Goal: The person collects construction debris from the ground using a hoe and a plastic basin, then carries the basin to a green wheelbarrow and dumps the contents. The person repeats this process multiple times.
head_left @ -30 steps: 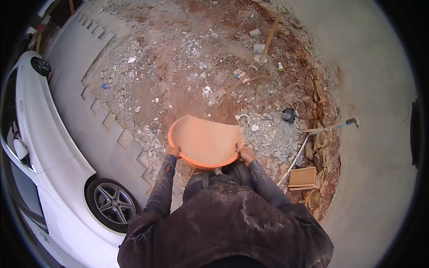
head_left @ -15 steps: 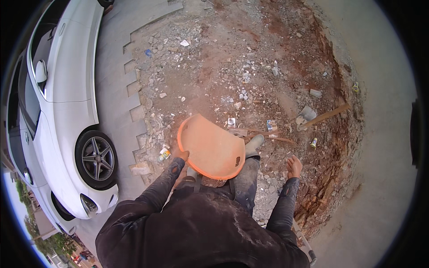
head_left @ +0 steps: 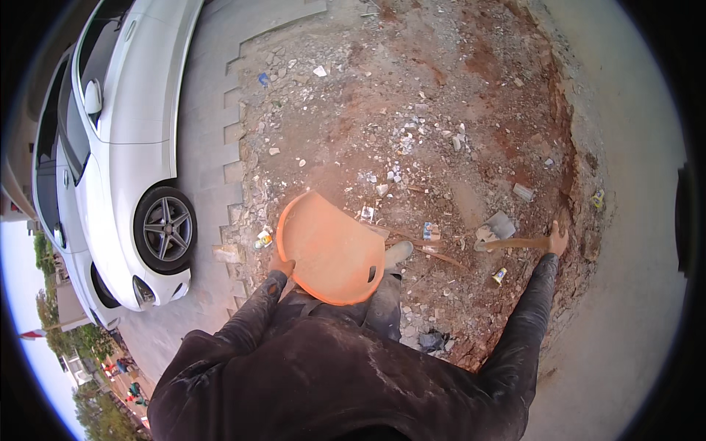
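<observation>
My left hand (head_left: 282, 265) is closed on the left rim of an orange plastic pan (head_left: 331, 246). The pan is shallow and dusty inside, with a handle slot near its right edge, and it is tilted in front of my legs. Out to the right, my right hand (head_left: 559, 239) is wrapped round the end of a hoe's wooden handle (head_left: 518, 243). The hoe's dusty metal blade (head_left: 501, 225) rests on the rubble at the other end. My fingers partly hide the handle's tip.
A white car (head_left: 140, 125) is parked on the left over grey pavers (head_left: 209, 110) with a stepped edge. Broken stone and litter cover the dug ground (head_left: 346, 132). A crumpled yellow-white package (head_left: 499, 275) lies near the hoe. Grey paving (head_left: 625, 294) borders the right.
My right hand has moved outward to the right and taken hold of the hoe handle, which has swung closer to level. The pan has shifted slightly left, still in my left hand.
</observation>
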Tool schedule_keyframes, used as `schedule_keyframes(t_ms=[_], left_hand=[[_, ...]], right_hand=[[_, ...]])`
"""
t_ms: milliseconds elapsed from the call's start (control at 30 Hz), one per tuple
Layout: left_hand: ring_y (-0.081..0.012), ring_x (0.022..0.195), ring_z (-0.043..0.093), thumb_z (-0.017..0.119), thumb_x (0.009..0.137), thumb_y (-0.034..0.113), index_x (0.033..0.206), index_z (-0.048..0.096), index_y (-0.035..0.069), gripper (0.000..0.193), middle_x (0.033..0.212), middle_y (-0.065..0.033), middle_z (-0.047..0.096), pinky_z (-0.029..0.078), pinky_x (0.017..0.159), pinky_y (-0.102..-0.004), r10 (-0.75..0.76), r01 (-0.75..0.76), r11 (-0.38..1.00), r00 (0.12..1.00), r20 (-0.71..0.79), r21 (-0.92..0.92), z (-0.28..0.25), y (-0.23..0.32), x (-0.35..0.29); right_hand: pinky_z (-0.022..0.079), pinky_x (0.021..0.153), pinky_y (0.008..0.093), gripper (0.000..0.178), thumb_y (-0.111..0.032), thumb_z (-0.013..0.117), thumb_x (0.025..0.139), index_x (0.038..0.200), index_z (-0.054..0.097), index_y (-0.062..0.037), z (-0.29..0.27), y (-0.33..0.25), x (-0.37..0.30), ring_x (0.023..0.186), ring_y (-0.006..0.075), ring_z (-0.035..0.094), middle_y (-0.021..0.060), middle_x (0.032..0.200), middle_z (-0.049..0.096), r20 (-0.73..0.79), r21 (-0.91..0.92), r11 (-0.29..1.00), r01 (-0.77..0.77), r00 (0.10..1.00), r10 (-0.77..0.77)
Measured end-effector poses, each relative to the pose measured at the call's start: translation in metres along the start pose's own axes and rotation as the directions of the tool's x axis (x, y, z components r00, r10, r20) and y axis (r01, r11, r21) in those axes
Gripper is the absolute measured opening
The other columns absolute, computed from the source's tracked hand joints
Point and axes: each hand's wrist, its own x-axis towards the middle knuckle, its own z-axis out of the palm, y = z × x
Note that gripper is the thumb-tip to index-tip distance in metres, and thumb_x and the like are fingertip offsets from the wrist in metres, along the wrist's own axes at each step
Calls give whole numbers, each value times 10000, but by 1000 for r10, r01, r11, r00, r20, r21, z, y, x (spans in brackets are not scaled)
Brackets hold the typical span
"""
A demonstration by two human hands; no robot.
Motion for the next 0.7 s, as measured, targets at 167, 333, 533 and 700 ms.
schedule_keyframes(t_ms=[167, 333, 533, 700], left_hand=[[-299, 948, 603, 574, 579, -28, 1272, 349, 19, 730, 1050, -156, 580, 517, 768, -362, 170, -164, 980, 985, 41, -115, -1, -4, 0], [-313, 856, 611, 550, 608, -19, 1290, 309, 77, 730, 1064, -163, 540, 558, 588, -412, -101, 116, 990, 981, 167, -83, -6, 33, 1], [-322, 821, 607, 541, 628, -22, 1376, 194, 150, 842, 1088, -165, 520, 559, 525, -443, -100, 100, 995, 974, 202, 14, -2, 98, 2], [-302, 736, 606, 544, 637, -38, 1325, 230, 148, 779, 1008, -158, 546, 558, 513, -427, 35, -50, 998, 957, 287, 47, 5, 128, 25]], right_hand=[[417, 965, 435, 653, -572, 596, 763, 1237, 574, -122, 28, -34, -7, 1136, 351, 530, 180, 1235, 559, -59, -137, 990, -14, 998, 6], [488, 848, 422, 303, -251, 537, 784, 1020, 682, -129, 5, -19, -84, 946, 351, 619, 172, 989, 660, -55, -70, 985, -157, 987, 153], [504, 756, 431, 230, -163, 563, 745, 918, 699, -96, 20, 23, -267, 824, 371, 634, 208, 876, 653, 55, 41, 944, -327, 944, 325], [469, 453, 332, 31, -53, 538, 779, 809, 531, -48, 89, 73, -403, 529, 189, 553, 71, 662, 547, 714, 510, 200, -836, 542, 443]])
